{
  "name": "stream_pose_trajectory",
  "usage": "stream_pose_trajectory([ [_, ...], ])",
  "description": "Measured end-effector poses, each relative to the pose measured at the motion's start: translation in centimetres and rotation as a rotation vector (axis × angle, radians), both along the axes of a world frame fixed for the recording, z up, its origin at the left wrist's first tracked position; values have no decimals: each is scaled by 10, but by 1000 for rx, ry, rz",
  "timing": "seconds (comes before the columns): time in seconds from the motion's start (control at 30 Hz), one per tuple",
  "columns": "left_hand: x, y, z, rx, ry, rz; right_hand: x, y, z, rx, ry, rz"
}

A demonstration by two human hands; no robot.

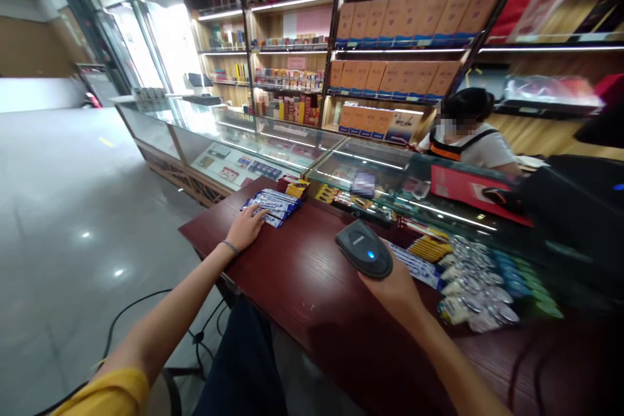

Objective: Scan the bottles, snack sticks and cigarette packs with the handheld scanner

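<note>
In my right hand (397, 279) is a black barcode scanner (363, 248) with a blue light on top, held above the dark red table (312, 273). My left hand (246, 227) rests at the near edge of a fanned stack of blue-and-white packets (277, 205), its fingers stretched out over them. Behind that stack lie red-and-yellow packets (295, 186). Close to my right hand, more blue-and-white packets (419, 266) and red-and-yellow packets (429, 244) lie on the table. Several round clear-wrapped packs (478, 286) are grouped to their right.
A glass display counter (336, 149) runs behind the table. Across it sits a person (468, 130) in a dark apron, near a red folder (478, 192). Blue packs (509, 273) and green packs (539, 286) lie at the right. Black cables (146, 296) hang by the floor at left.
</note>
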State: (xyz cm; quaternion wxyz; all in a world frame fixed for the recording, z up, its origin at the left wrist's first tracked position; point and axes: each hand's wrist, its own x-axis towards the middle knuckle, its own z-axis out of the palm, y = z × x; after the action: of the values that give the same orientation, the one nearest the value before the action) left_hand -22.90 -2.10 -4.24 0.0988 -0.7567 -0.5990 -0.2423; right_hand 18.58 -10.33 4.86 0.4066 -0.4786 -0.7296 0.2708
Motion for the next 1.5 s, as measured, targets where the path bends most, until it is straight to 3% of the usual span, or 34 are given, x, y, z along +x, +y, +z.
stream_pose_trajectory([
  [0.2, -2, 6, -16, -118, 6, 78, -8, -3, -6, -56, -17, 1],
  [0.43, 1, -3, -12, -78, -42, 40, -4, 0, -5, -54, -47, -25],
  [0.83, 8, -9, 11, -75, 15, -267, 4, 1, -5, -9, -33, 17],
  [1.0, 15, -12, 13, -78, -62, -296, 9, 3, -3, 41, -24, 23],
  [1.1, 31, -12, 17, 2, -244, -300, 11, 3, -1, 61, -26, -13],
  [1.23, 78, -1, 23, 109, -647, -275, 14, 3, 4, 85, -22, -71],
  [1.37, 142, 17, 32, -146, -1284, -261, 22, 4, 8, 80, -19, -163],
  [1.5, 196, 31, 43, -348, -1721, -322, 32, 5, 13, 94, -27, -200],
])
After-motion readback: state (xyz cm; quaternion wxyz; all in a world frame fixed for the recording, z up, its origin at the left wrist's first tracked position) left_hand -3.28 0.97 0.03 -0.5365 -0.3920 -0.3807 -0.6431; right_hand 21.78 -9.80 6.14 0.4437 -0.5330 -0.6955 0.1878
